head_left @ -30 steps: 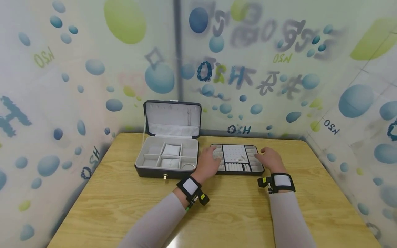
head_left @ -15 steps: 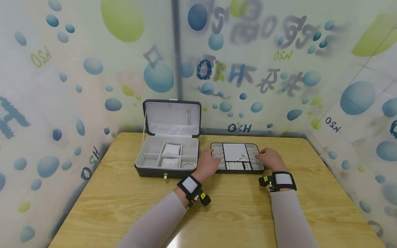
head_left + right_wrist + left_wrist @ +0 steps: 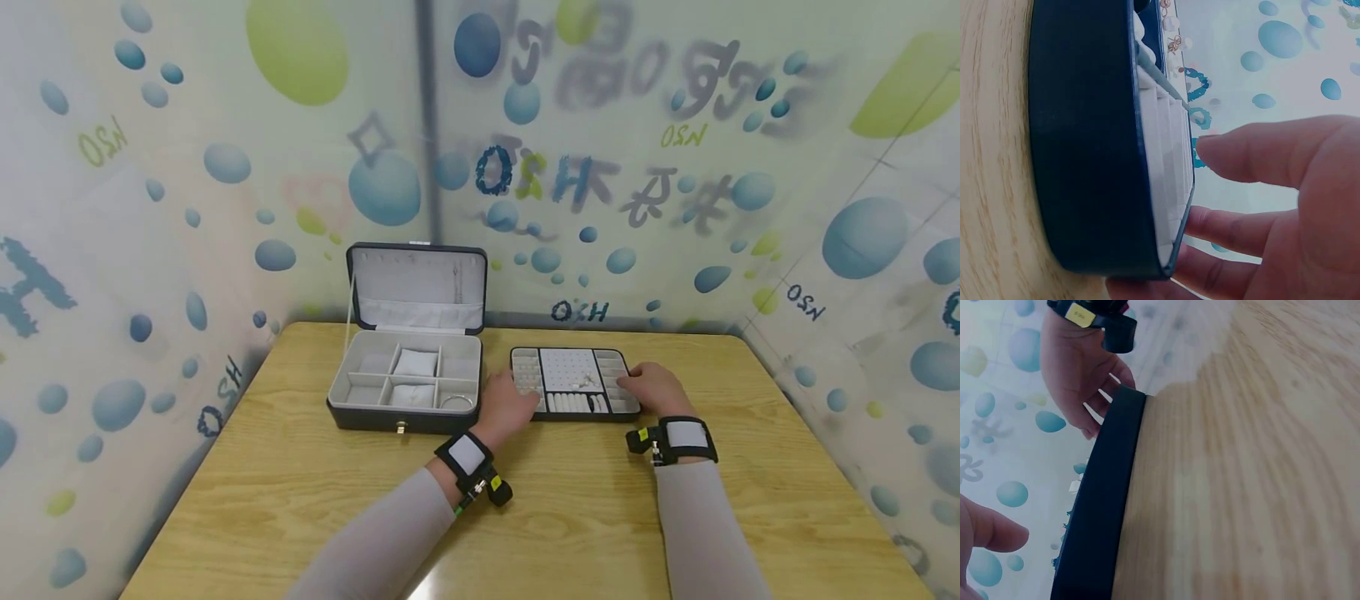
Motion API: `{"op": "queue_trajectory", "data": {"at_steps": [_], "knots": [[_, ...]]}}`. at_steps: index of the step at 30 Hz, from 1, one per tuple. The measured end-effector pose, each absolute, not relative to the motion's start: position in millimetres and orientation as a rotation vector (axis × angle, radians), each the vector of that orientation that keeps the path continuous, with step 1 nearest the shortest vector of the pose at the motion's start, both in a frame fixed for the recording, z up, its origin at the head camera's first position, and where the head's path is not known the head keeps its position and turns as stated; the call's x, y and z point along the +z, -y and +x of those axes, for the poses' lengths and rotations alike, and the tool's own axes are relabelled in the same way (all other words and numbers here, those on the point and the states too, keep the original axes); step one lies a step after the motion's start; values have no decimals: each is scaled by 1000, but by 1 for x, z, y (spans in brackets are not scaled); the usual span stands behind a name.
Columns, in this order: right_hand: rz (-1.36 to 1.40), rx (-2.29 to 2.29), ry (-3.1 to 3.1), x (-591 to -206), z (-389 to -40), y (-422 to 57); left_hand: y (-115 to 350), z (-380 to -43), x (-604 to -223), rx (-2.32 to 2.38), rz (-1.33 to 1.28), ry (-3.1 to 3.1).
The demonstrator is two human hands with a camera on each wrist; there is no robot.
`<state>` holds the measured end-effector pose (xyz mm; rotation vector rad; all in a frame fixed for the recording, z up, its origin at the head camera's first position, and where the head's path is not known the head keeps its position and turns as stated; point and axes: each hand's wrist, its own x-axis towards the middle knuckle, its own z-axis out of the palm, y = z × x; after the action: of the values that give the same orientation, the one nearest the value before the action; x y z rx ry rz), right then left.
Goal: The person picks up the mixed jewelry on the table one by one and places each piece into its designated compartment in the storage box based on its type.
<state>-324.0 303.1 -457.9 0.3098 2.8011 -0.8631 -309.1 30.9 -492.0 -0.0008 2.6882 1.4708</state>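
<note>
A dark jewelry tray with pale compartments lies flat on the table between both hands. Pearl-like earrings sit on its dotted panel. My left hand is at the tray's left end; in the left wrist view its thumb stands apart from the wall, and its other fingers are out of sight there. At the opposite end is my right hand. Its fingers touch the outer end wall, while the thumb hovers over the compartments.
Left of the tray stands an open jewelry box, its lid upright with a necklace hanging inside. White cushions and a bangle lie in its compartments. Patterned walls border the wooden table.
My left hand has slid slightly toward me along the tray's left end, its thumb lower now. My right hand and the tray have barely moved.
</note>
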Motion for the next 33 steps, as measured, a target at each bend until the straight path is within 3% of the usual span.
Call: {"op": "queue_trajectory", "data": {"at_steps": [33], "knots": [[328, -985, -2717, -445, -318, -315, -37, -299, -486, 1747, -87, -2584]]}}
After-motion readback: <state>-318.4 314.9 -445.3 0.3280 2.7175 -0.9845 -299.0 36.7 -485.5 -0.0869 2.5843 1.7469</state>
